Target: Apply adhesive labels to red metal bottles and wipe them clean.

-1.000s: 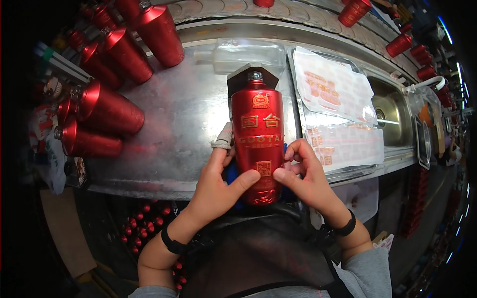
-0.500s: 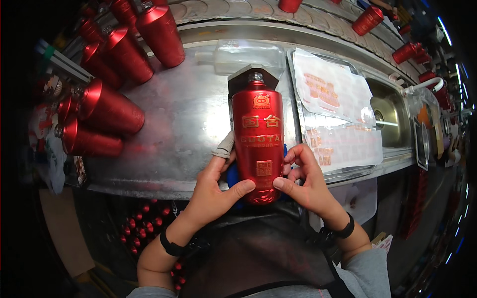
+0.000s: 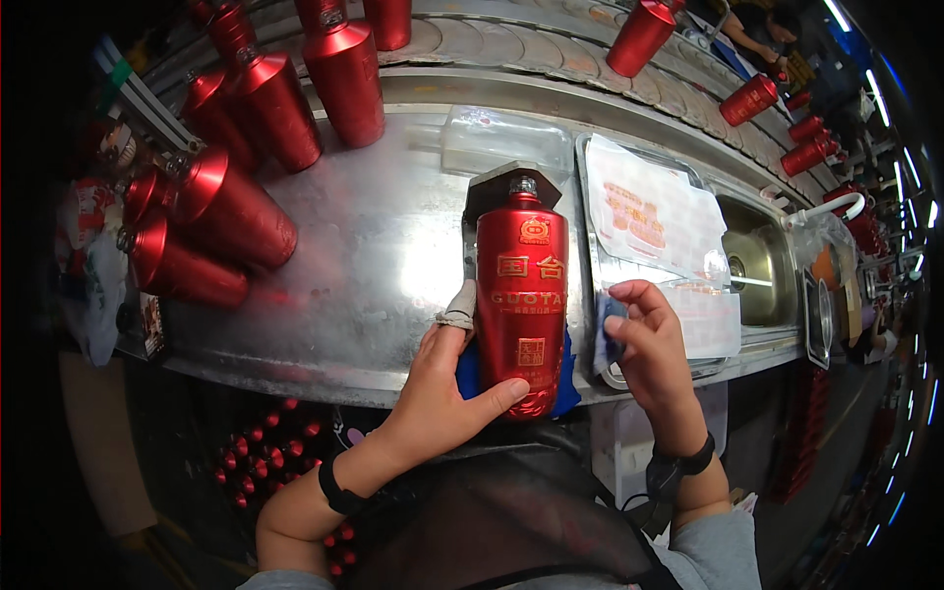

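A long steel counter (image 3: pixel 374 246) curves across the view, glaring under overhead light. A small steel sink (image 3: pixel 762 270) with a white tap (image 3: pixel 831 208) sits at its right end; blue-white light strips (image 3: pixel 900 187) line the dark right side

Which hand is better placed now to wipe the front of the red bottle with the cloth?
Probably the right hand: it pinches a small blue cloth just beside the red bottle. The left hand is busy gripping the bottle's lower end.
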Motion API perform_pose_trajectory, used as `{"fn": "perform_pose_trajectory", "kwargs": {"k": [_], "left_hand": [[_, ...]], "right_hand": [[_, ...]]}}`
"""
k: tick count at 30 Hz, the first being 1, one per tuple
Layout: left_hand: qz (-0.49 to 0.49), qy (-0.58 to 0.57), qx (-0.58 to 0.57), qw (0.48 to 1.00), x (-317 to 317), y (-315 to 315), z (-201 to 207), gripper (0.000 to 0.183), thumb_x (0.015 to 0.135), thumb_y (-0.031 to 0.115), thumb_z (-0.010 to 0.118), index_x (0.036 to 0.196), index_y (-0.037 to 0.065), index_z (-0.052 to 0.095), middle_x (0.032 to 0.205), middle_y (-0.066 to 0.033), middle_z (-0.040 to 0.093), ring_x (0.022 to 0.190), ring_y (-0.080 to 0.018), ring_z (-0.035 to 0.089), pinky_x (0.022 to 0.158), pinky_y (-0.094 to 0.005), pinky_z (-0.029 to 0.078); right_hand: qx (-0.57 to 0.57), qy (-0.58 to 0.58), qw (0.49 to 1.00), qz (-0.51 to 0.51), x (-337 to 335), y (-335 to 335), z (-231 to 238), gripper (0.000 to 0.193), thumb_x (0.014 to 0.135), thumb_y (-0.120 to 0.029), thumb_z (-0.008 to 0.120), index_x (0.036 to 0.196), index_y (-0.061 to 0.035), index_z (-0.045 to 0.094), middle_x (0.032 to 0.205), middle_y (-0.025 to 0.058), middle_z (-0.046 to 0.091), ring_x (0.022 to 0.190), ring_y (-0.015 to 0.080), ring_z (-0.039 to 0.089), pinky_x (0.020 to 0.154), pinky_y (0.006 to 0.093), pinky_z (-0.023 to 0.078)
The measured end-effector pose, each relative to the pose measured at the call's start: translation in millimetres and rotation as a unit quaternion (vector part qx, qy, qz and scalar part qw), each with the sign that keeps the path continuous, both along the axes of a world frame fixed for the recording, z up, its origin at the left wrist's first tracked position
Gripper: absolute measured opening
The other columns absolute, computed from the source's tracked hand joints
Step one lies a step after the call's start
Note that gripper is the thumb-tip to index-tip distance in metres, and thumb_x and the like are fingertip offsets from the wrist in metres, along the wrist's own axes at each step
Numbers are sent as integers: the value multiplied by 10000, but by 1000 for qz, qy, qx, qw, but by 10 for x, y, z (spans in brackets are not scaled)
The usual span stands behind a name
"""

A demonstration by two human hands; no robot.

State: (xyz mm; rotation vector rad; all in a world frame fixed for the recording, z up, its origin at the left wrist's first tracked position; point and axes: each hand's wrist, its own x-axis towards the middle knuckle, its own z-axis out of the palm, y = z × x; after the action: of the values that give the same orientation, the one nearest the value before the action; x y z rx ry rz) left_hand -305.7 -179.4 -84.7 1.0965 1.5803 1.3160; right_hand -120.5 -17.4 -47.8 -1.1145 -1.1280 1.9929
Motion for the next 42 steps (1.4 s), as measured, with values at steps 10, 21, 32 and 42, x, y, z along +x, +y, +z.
{"fn": "perform_pose_trajectory", "kwargs": {"k": [10,21,32,42], "left_hand": [[9,12,1,1000,2,-7,-10,967,801,334,796,1496,-64,255,1420,-255,450,1327,-385,431,1124,-432,310],[-15,-53,24,998,-69,-29,-60,949,861,279,763,1530,-54,178,1468,-261,358,1368,-329,417,1134,-398,341],[-28,-83,32,996,-79,-58,-81,818,915,192,697,1528,-48,212,1493,-230,372,1410,-292,378,1144,-369,314],[-82,357,80,927,-123,-190,140,418,872,448,674,1232,238,706,1580,-222,283,1453,-421,259,1121,-658,98]], "right_hand": [[587,-172,783,113,-395,-251,369,209,769,14,736,955,11,640,824,146,636,708,294,630,628,357,496],[697,-53,676,234,-161,-242,289,349,630,-12,740,973,-36,685,833,79,644,742,259,620,621,361,465],[704,-45,659,262,-60,-430,249,332,628,-54,761,956,-72,713,887,43,651,822,231,597,683,350,464],[537,-96,822,162,185,-418,210,278,642,36,802,888,-39,696,782,87,637,689,247,607,609,344,462]]}}
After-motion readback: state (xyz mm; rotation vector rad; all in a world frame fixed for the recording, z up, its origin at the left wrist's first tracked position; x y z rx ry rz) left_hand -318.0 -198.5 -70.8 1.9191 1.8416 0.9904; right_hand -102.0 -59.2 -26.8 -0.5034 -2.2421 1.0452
